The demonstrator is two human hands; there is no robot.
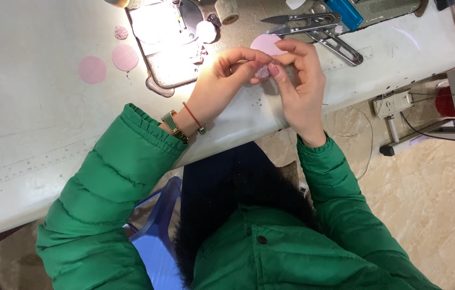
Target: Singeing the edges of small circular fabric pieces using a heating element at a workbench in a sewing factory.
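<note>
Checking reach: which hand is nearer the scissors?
Right. The right hand lies just below the scissors; the left hand sits farther off to the left.

Your hands meet over the table's near edge.
Your left hand [222, 80] and right hand [300, 80] pinch a small fabric piece [262, 71] between them; thread snips [305, 22] lie beyond, two fabric discs [109, 63] lie left on the table [34, 123].

I see puffy green quilted sleeves [114, 182] with ruffled cuffs, a dark fur collar [238, 198] and a black snap [262, 239]. My left hand [222, 86] has a gold watch [173, 125] and red cord bracelet [195, 119]; my right hand [302, 86] has pink nails.
</note>
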